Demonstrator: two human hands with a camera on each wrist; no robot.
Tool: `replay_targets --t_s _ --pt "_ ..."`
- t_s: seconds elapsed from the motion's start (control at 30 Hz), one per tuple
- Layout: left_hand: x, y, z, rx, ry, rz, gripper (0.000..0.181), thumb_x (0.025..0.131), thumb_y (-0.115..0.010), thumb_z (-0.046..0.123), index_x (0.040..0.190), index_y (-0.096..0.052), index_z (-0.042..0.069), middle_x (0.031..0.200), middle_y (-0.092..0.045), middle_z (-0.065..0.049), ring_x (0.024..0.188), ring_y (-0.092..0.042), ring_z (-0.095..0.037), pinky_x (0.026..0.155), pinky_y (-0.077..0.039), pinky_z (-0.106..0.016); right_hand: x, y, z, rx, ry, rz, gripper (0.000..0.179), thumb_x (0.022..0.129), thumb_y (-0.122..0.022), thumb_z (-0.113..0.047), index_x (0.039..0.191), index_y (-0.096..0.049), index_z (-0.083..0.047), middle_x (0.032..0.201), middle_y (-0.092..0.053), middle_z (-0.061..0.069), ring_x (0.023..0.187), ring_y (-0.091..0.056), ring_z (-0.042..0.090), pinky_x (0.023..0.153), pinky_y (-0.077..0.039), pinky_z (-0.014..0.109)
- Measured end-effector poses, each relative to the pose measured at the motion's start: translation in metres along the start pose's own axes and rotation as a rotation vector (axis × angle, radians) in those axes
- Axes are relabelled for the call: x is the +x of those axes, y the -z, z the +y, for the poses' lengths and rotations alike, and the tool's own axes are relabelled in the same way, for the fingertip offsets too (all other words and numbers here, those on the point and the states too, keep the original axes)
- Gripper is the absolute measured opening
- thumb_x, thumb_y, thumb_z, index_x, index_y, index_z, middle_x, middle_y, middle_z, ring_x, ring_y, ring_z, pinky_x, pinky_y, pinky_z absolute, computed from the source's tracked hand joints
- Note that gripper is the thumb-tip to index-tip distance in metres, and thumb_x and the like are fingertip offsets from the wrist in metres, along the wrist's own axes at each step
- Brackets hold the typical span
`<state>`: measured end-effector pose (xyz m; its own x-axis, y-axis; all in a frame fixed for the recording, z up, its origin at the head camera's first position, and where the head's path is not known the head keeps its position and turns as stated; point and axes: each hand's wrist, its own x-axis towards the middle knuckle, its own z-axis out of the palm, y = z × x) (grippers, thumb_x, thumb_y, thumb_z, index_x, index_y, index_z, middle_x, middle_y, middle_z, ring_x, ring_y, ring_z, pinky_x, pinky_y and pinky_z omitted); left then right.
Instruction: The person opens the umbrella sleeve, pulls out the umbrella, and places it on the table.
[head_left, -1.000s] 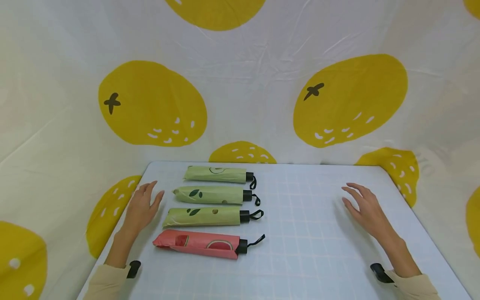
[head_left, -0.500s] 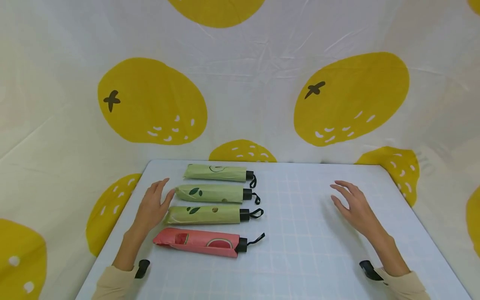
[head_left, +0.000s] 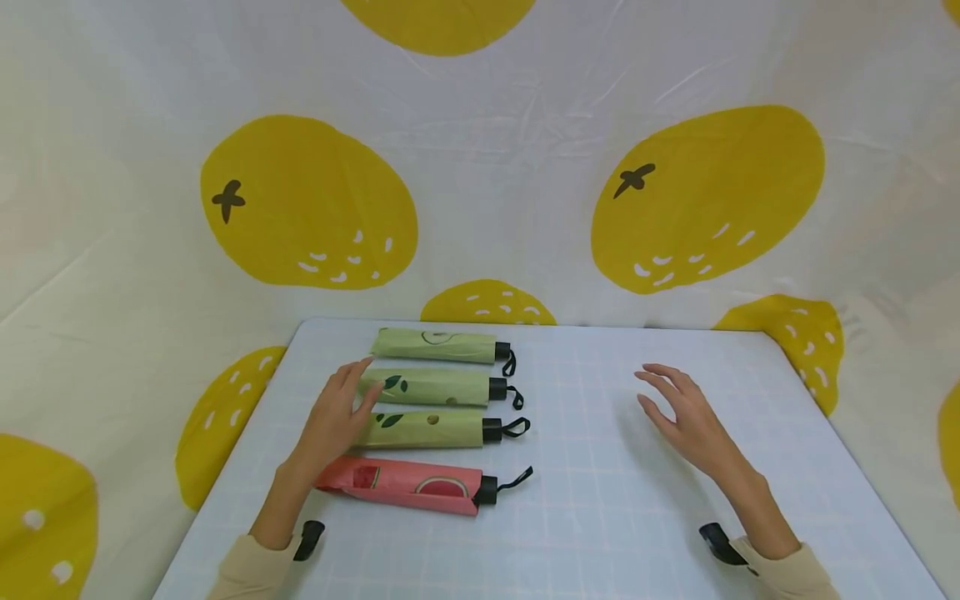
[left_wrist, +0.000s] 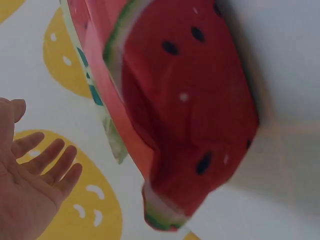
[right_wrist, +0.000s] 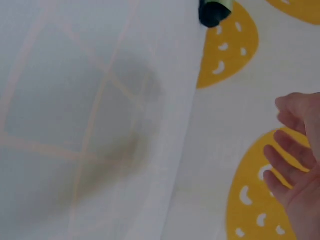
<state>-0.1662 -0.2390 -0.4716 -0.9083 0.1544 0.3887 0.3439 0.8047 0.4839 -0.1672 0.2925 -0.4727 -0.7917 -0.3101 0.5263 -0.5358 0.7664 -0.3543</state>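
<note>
Four folded umbrellas would be several in a column; nearest is a red watermelon-print umbrella (head_left: 408, 485), large in the left wrist view. Behind it lie a green umbrella (head_left: 427, 430), another green umbrella (head_left: 435, 387) with leaf prints, and a pale green umbrella (head_left: 435, 345) at the back. Each has a black handle with a wrist strap on its right end. My left hand (head_left: 333, 421), fingers spread and relaxed, hovers over the left ends of the middle umbrellas and hides parts of them. On the right, my right hand (head_left: 690, 421) hangs above the tabletop with loosely bent fingers, holding nothing.
The umbrellas lie on a white table (head_left: 585, 533) with a faint grid pattern. A white cloth (head_left: 502, 192) with large yellow fruit prints hangs behind the table and along its sides. Both wrists carry a black strap.
My left hand has moved right, from beside the umbrellas to over their left ends. My right hand has moved left, toward the middle of the table. The umbrellas stay in place.
</note>
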Motion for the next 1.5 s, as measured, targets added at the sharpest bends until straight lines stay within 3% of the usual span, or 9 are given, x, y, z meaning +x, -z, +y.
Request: replay_targets --t_s 0.17,0.23,0.3,0.53,0.73,0.87,1.23,1.5 --pt "0.0 -0.007 0.012 -0.028 -0.003 -0.012 0.055 0.102 -0.066 0.021 0.15 -0.047 -0.001 0.139 -0.053 -0.027 0.128 -0.051 -0.045 0.104 -0.043 -0.063 0.0 -0.007 -0.006 0.012 0.031 0.004 0.047 0.085 -0.08 0.0 0.129 -0.066 -0.006 0.137 -0.059 0.015 0.126 -0.052 0.034 0.113 -0.036 0.026" --pt "0.001 -0.01 0.015 -0.035 -0.008 -0.016 0.055 0.103 -0.065 0.022 0.149 -0.048 -0.001 0.139 -0.053 -0.027 0.128 -0.051 -0.044 0.104 -0.044 -0.062 0.001 -0.01 -0.009 0.024 0.045 0.005 0.047 0.085 -0.08 0.001 0.129 -0.066 -0.006 0.136 -0.059 0.015 0.125 -0.053 0.034 0.112 -0.032 0.021" --pt "0.003 -0.012 0.018 -0.044 -0.017 -0.01 0.054 0.103 -0.064 0.023 0.149 -0.049 0.0 0.139 -0.053 -0.026 0.129 -0.051 -0.044 0.104 -0.044 -0.062 0.002 -0.014 -0.011 0.03 0.05 0.0 0.046 0.086 -0.08 0.0 0.129 -0.066 -0.006 0.136 -0.059 0.014 0.125 -0.053 0.033 0.111 -0.034 0.023" --pt "0.01 -0.02 0.024 -0.065 -0.094 0.025 0.052 0.102 -0.066 0.021 0.147 -0.051 -0.002 0.137 -0.056 -0.027 0.125 -0.055 -0.044 0.1 -0.047 -0.061 0.011 -0.027 -0.017 0.059 0.032 -0.028 0.044 0.089 -0.078 -0.002 0.131 -0.065 -0.004 0.137 -0.058 0.015 0.127 -0.053 0.033 0.104 -0.045 0.05" --pt "0.02 -0.028 0.026 -0.047 -0.151 0.015 0.052 0.102 -0.067 0.018 0.146 -0.051 -0.003 0.133 -0.057 -0.028 0.12 -0.057 -0.044 0.098 -0.049 -0.059 0.017 -0.039 -0.019 0.091 0.061 -0.013 0.043 0.089 -0.077 0.0 0.13 -0.065 -0.004 0.136 -0.06 0.015 0.126 -0.054 0.033 0.111 -0.04 0.033" --pt "0.026 -0.032 0.028 -0.047 -0.144 -0.011 0.05 0.103 -0.066 0.02 0.145 -0.052 -0.002 0.136 -0.056 -0.028 0.124 -0.055 -0.044 0.101 -0.047 -0.059 0.021 -0.047 -0.021 0.116 0.065 -0.009 0.042 0.09 -0.076 -0.001 0.131 -0.065 -0.004 0.135 -0.06 0.014 0.126 -0.054 0.033 0.11 -0.04 0.033" --pt "0.044 -0.04 0.032 -0.013 -0.174 -0.032 0.046 0.101 -0.068 0.017 0.142 -0.056 -0.001 0.132 -0.059 -0.025 0.119 -0.059 -0.041 0.097 -0.051 -0.056 0.037 -0.065 -0.027 0.169 0.035 -0.053 0.037 0.093 -0.074 -0.004 0.13 -0.066 -0.001 0.131 -0.063 0.013 0.124 -0.057 0.031 0.102 -0.047 0.05" --pt "0.06 -0.048 0.033 0.027 -0.296 -0.021 0.045 0.097 -0.073 0.013 0.136 -0.059 -0.005 0.121 -0.063 -0.024 0.108 -0.062 -0.04 0.092 -0.052 -0.054 0.048 -0.077 -0.03 0.222 0.01 -0.097 0.036 0.096 -0.072 -0.007 0.13 -0.065 -0.001 0.131 -0.063 0.014 0.124 -0.057 0.033 0.104 -0.047 0.053"
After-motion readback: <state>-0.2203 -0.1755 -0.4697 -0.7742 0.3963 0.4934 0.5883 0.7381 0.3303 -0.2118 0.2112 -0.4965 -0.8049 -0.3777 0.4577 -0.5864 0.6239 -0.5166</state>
